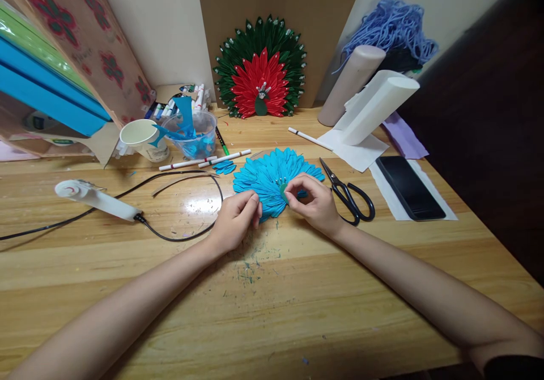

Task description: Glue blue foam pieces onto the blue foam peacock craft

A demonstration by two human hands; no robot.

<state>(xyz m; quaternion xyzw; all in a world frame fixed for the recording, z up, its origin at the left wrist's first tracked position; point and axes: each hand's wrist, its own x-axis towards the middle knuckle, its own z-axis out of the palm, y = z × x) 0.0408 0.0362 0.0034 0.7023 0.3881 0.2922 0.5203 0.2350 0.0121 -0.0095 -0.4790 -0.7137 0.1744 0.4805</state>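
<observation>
A wooden desk (272,312) of pale, glossy planks fills the view, with a bright glare at nine o'clock of its centre. A cream wall (165,28) rises at eleven o'clock, a brown board (314,5) at twelve, dark shadow at three.

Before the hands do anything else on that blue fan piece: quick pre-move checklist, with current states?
1. Left hand on the blue petal fan: ok, fingers pinch its lower left edge.
2. Right hand on the fan: ok, fingertips meet at the small green piece near its base.
3. Fan lying flat on the wooden table: ok.
4. Scissors apart from the right hand: ok, just beside it, blades closed.
5. Glue gun cord away from the work: ok, it loops left of the left hand.
6. Green piece already stuck down: cannot tell.
</observation>
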